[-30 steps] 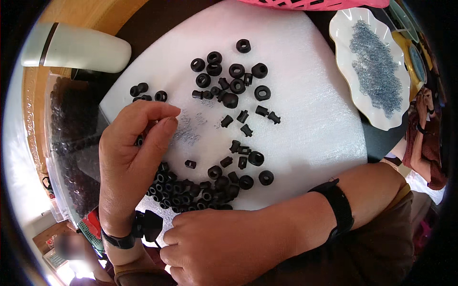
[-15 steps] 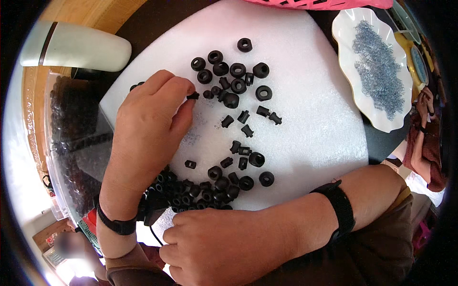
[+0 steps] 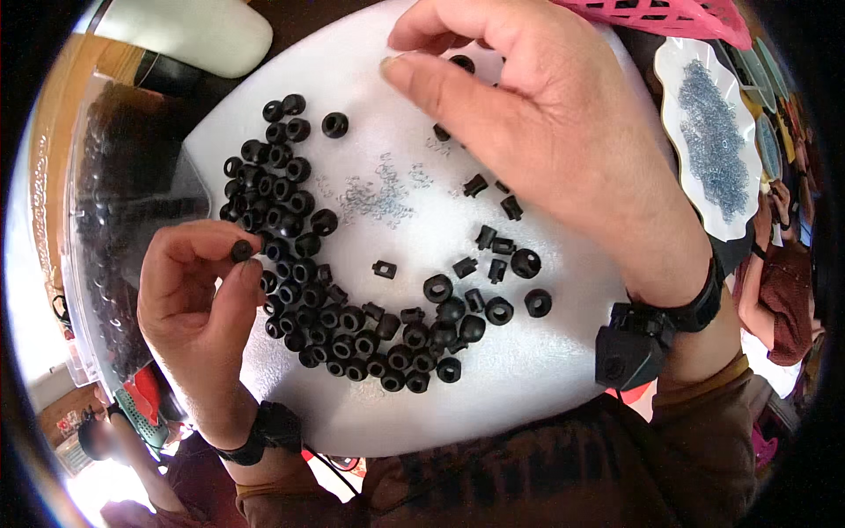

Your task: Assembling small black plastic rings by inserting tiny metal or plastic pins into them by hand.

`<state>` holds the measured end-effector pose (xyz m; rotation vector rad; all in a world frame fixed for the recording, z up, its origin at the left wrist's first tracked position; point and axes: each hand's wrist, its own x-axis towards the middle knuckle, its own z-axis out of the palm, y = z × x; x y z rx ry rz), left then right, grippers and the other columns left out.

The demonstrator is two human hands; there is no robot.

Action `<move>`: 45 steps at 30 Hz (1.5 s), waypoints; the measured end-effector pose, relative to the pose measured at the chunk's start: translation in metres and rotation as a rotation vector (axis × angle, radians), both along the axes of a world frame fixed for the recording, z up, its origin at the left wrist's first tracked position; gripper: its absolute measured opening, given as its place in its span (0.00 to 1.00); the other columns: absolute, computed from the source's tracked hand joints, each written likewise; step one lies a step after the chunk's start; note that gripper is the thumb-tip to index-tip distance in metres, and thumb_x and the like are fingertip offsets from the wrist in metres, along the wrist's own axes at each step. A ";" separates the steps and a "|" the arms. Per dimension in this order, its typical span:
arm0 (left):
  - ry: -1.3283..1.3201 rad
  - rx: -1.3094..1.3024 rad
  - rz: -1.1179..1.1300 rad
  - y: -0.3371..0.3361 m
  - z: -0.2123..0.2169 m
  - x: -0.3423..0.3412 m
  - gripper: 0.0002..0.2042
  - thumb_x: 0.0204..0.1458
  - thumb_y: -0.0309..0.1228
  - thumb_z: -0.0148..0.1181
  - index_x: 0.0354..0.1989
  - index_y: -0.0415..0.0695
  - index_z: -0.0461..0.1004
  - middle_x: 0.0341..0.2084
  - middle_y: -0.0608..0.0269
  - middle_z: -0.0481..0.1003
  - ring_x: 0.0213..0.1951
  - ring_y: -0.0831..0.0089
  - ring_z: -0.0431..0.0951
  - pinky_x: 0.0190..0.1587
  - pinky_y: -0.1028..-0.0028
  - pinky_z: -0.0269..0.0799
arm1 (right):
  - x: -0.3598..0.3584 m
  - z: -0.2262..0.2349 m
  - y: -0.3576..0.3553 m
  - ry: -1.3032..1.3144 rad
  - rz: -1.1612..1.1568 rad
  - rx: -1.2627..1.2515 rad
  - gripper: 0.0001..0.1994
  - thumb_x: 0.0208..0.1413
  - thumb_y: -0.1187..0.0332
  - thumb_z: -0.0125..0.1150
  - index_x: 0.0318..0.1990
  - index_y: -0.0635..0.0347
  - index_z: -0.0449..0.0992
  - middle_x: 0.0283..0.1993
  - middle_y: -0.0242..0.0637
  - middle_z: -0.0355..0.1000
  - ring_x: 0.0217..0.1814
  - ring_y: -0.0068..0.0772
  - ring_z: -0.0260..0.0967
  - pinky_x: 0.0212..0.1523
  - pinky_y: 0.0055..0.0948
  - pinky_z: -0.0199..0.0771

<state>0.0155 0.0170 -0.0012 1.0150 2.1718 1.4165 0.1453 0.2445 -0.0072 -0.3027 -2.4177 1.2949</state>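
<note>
I pinched one black ring [image 3: 241,251] between my left hand's [image 3: 198,299] fingers, just off the foam sheet's [image 3: 546,387] left edge, beside the curved heap of rings [image 3: 352,317]. My right hand [image 3: 563,132] hovered loosely curled over the far side; bare foam lay between.

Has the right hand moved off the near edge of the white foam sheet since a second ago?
Yes. The right hand has gone from the near edge to the far side of the white foam sheet, above the small black parts.

black beads [image 3: 352,326]; white foam mat [image 3: 546,387], pink basket [image 3: 669,13]
</note>
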 end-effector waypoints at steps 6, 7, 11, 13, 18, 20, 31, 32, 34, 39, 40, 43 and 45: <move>-0.005 0.005 0.026 0.004 0.000 0.008 0.10 0.42 0.14 0.56 0.33 0.37 0.70 0.29 0.66 0.72 0.29 0.84 0.69 0.32 0.85 0.65 | -0.004 -0.021 -0.002 0.040 -0.020 0.452 0.09 0.48 0.74 0.53 0.36 0.68 0.72 0.30 0.46 0.67 0.37 0.47 0.64 0.39 0.38 0.64; 0.017 -0.014 0.055 0.005 0.000 0.011 0.10 0.41 0.14 0.56 0.33 0.37 0.70 0.28 0.66 0.72 0.28 0.84 0.69 0.31 0.85 0.64 | -0.004 -0.024 -0.003 0.038 -0.016 0.452 0.09 0.48 0.74 0.53 0.36 0.68 0.72 0.30 0.46 0.67 0.37 0.47 0.64 0.39 0.38 0.64; 0.242 -0.113 -0.025 0.010 -0.008 0.015 0.10 0.39 0.14 0.58 0.31 0.37 0.72 0.26 0.66 0.72 0.26 0.82 0.68 0.30 0.84 0.64 | -0.005 -0.028 -0.003 0.041 -0.033 0.459 0.08 0.44 0.76 0.53 0.34 0.66 0.73 0.31 0.46 0.68 0.37 0.49 0.64 0.40 0.40 0.65; 0.384 -0.179 -0.152 0.015 -0.009 0.019 0.10 0.37 0.14 0.59 0.30 0.38 0.73 0.25 0.64 0.72 0.24 0.80 0.69 0.29 0.83 0.64 | -0.005 -0.036 0.001 0.041 -0.035 0.433 0.07 0.44 0.77 0.53 0.33 0.65 0.74 0.30 0.46 0.68 0.38 0.49 0.64 0.40 0.40 0.65; 0.674 -0.328 -0.314 0.019 -0.016 0.023 0.09 0.37 0.21 0.62 0.30 0.41 0.74 0.30 0.58 0.73 0.35 0.59 0.72 0.38 0.67 0.67 | -0.006 -0.025 -0.003 0.011 -0.057 0.300 0.05 0.44 0.76 0.52 0.29 0.66 0.73 0.27 0.50 0.67 0.35 0.53 0.65 0.37 0.42 0.65; 0.697 -0.350 -0.335 0.024 -0.015 0.025 0.09 0.37 0.21 0.62 0.30 0.40 0.74 0.30 0.58 0.72 0.35 0.59 0.72 0.38 0.67 0.67 | -0.005 -0.028 0.000 0.036 -0.051 0.315 0.05 0.44 0.76 0.51 0.28 0.66 0.72 0.27 0.52 0.67 0.34 0.54 0.65 0.36 0.43 0.65; 0.796 -0.373 -0.465 0.061 0.004 0.049 0.06 0.42 0.19 0.59 0.31 0.38 0.73 0.29 0.56 0.71 0.32 0.62 0.73 0.36 0.70 0.69 | 0.004 -0.024 0.005 -0.026 0.003 0.324 0.03 0.37 0.79 0.50 0.21 0.69 0.70 0.24 0.58 0.67 0.31 0.58 0.66 0.34 0.46 0.65; 0.773 -0.333 -0.475 0.067 0.000 0.051 0.06 0.42 0.19 0.59 0.31 0.37 0.72 0.28 0.55 0.71 0.32 0.61 0.73 0.35 0.70 0.68 | 0.005 -0.026 0.007 -0.010 0.004 0.338 0.03 0.36 0.79 0.50 0.21 0.68 0.70 0.24 0.59 0.67 0.31 0.58 0.66 0.34 0.46 0.65; 0.787 -0.345 -0.475 0.077 -0.007 0.052 0.07 0.42 0.20 0.59 0.31 0.37 0.72 0.28 0.55 0.71 0.32 0.61 0.73 0.35 0.70 0.68 | 0.004 -0.026 0.008 0.014 0.003 0.350 0.03 0.36 0.79 0.50 0.20 0.68 0.70 0.24 0.59 0.67 0.32 0.58 0.66 0.33 0.46 0.65; 0.843 -0.419 -0.501 0.086 -0.013 0.054 0.07 0.44 0.23 0.59 0.32 0.37 0.73 0.29 0.55 0.72 0.32 0.58 0.73 0.36 0.67 0.69 | 0.003 -0.033 0.008 0.148 0.016 0.351 0.03 0.35 0.76 0.53 0.18 0.67 0.69 0.23 0.58 0.67 0.30 0.59 0.66 0.33 0.47 0.65; 0.842 -0.416 -0.508 0.087 -0.014 0.054 0.07 0.44 0.23 0.59 0.32 0.37 0.73 0.29 0.55 0.72 0.32 0.58 0.73 0.36 0.67 0.69 | 0.004 -0.036 0.008 0.144 0.010 0.351 0.03 0.35 0.76 0.53 0.18 0.67 0.69 0.23 0.58 0.67 0.30 0.59 0.66 0.33 0.47 0.65; 0.839 -0.398 -0.507 0.089 -0.020 0.052 0.06 0.43 0.23 0.59 0.31 0.38 0.72 0.28 0.55 0.72 0.32 0.58 0.73 0.36 0.66 0.69 | 0.003 -0.040 0.008 0.234 -0.025 0.296 0.03 0.35 0.75 0.54 0.18 0.67 0.68 0.22 0.57 0.66 0.29 0.59 0.65 0.32 0.47 0.65; 0.896 -0.292 -0.494 0.089 -0.027 0.050 0.05 0.41 0.24 0.59 0.27 0.42 0.69 0.23 0.59 0.68 0.25 0.58 0.69 0.31 0.65 0.66 | 0.003 -0.038 0.007 0.207 -0.011 0.272 0.02 0.36 0.76 0.53 0.19 0.66 0.69 0.22 0.57 0.66 0.30 0.60 0.65 0.33 0.47 0.65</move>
